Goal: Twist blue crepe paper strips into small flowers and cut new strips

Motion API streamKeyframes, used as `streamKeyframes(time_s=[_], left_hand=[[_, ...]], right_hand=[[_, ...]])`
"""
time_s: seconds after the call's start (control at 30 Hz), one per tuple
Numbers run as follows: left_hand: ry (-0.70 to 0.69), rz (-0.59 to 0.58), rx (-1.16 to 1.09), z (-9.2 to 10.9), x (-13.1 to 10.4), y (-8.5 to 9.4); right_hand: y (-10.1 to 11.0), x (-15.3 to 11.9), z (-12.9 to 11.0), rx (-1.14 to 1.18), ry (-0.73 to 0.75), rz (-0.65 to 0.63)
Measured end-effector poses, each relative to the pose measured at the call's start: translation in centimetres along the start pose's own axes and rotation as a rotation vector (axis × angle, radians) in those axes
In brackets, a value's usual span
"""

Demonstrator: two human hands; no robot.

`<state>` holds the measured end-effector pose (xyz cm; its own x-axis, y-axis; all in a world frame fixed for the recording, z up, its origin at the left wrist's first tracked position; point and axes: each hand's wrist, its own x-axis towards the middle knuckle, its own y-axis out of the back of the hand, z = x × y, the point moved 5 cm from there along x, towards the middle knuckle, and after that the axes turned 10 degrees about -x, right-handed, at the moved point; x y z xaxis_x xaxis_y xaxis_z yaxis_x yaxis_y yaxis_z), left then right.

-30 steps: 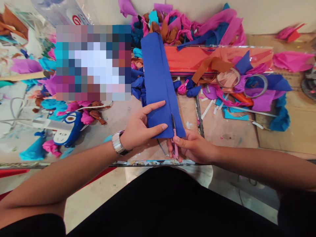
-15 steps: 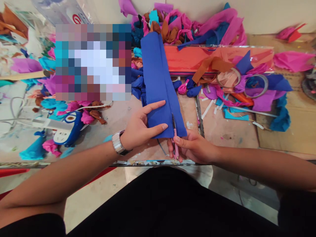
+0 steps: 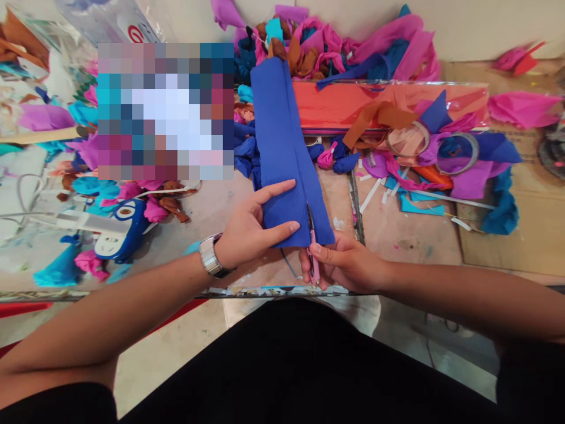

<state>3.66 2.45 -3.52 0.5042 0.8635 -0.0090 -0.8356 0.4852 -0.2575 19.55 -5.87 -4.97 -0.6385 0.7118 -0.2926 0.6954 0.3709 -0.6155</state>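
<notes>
A long folded piece of blue crepe paper [image 3: 279,147] lies lengthwise in front of me, a slit running up from its near edge. My left hand [image 3: 258,221] grips its near left part, thumb and index finger on top and the other fingers hidden below. A watch is on that wrist. Pink-handled scissors [image 3: 313,259] are held in my right hand [image 3: 342,259], fingers closed round the handles. Their dark blades sit in the slit, pointing away from me. A narrower strip of the blue paper is to the right of the blades.
Beyond the paper lies a red pack in clear wrap [image 3: 379,106], with heaped crepe scraps [image 3: 318,44] behind. Tape rolls [image 3: 473,154] and cut scraps are on the right. A blue-and-white power strip [image 3: 115,238] with cables sits left. A blurred patch [image 3: 165,112] hides part of the table.
</notes>
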Motion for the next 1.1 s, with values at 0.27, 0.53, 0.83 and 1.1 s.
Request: streamKeyframes(time_s=[0.27, 0.53, 0.83, 1.1], left_hand=[[-0.018, -0.011, 0.001, 0.02, 0.00, 0.01], [0.003, -0.007, -0.010, -0.05, -0.09, -0.06], [-0.016, -0.005, -0.014, 0.02, -0.02, -0.16], [-0.023, -0.034, 0.001, 0.17, -0.19, -0.52]], right_hand=[[-0.09, 0.02, -0.22, -0.034, -0.008, -0.001], [-0.15, -0.05, -0.39, -0.033, -0.015, 0.000], [0.05, 0.00, -0.21, -0.023, 0.027, 0.016], [0.06, -0.04, -0.60, -0.028, 0.038, 0.044]])
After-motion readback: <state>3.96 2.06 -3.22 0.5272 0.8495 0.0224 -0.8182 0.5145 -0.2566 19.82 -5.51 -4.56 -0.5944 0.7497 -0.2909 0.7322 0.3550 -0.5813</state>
